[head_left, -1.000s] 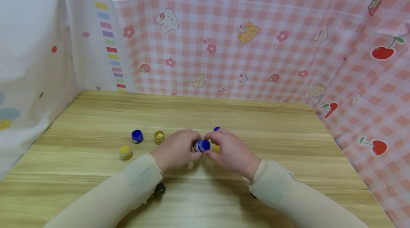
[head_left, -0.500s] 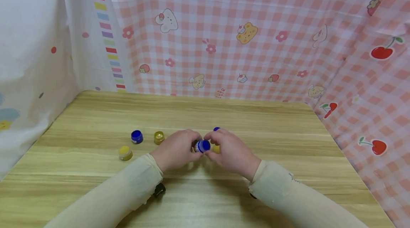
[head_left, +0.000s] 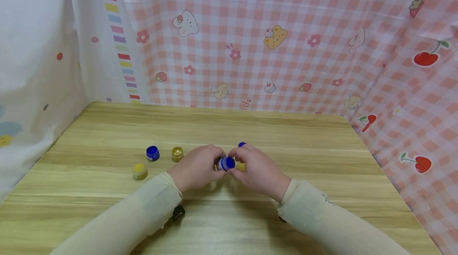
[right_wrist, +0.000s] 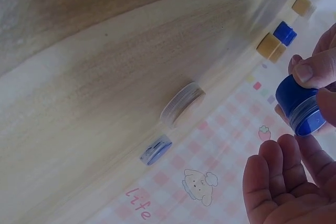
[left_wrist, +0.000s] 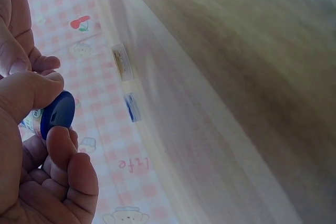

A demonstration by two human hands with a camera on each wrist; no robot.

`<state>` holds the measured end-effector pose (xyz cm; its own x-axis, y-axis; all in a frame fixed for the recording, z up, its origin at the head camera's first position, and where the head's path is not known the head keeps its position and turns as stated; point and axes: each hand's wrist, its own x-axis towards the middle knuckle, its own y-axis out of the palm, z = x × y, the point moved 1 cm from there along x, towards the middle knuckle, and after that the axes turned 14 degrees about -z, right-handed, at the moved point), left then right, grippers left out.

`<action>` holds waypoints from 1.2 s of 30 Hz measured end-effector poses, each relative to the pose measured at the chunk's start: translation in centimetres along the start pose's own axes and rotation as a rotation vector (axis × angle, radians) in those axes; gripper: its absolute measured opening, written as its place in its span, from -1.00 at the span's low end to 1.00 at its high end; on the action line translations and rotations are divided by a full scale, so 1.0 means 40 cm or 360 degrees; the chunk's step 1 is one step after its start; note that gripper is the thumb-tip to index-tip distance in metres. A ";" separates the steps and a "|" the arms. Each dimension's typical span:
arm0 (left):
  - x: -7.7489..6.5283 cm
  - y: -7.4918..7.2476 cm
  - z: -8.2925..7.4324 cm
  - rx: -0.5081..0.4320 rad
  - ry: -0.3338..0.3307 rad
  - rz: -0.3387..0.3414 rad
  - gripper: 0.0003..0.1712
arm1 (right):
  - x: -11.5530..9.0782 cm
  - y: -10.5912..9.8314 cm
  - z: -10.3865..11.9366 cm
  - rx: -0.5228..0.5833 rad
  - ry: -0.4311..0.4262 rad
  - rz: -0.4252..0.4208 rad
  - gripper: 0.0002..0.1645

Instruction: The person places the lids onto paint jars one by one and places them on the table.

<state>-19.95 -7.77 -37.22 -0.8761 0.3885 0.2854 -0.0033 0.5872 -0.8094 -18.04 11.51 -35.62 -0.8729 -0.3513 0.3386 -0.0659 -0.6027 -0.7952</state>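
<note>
Your left hand [head_left: 196,168] pinches a small blue jar [head_left: 226,163] between thumb and fingers. The fingers of your right hand [head_left: 260,171] lie loosely apart, thumb and forefinger on either side of the jar's ridged end; you cannot tell whether they grip it. The jar sits between both hands, tilted with that end facing right; it shows a pale label and deep blue inside. Three other jars [head_left: 152,153] stand on the table [head_left: 229,223] at left.

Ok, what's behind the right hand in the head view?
Past the right hand, a sliver of a blue object and part of a yellow object show; the hand covers the rest of both there.
</note>
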 end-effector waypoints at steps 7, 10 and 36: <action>0.001 0.002 0.003 -0.0009 0.0002 -0.0008 -0.85 | 0.000 -0.001 0.000 -0.0016 0.0042 0.0011 -0.55; 0.000 0.001 0.003 -0.0017 -0.0002 -0.0012 -0.85 | 0.000 -0.001 -0.001 0.0002 0.0035 0.0016 -0.56; -0.001 -0.004 0.000 -0.0012 -0.0006 -0.0004 -0.85 | 0.000 0.000 0.000 0.0004 0.0081 0.0025 -0.51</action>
<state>-19.90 -7.88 -37.09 -0.8778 0.3846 0.2855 -0.0017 0.5934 -0.8049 -18.05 11.51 -35.63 -0.8973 -0.3236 0.3001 -0.0511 -0.5993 -0.7989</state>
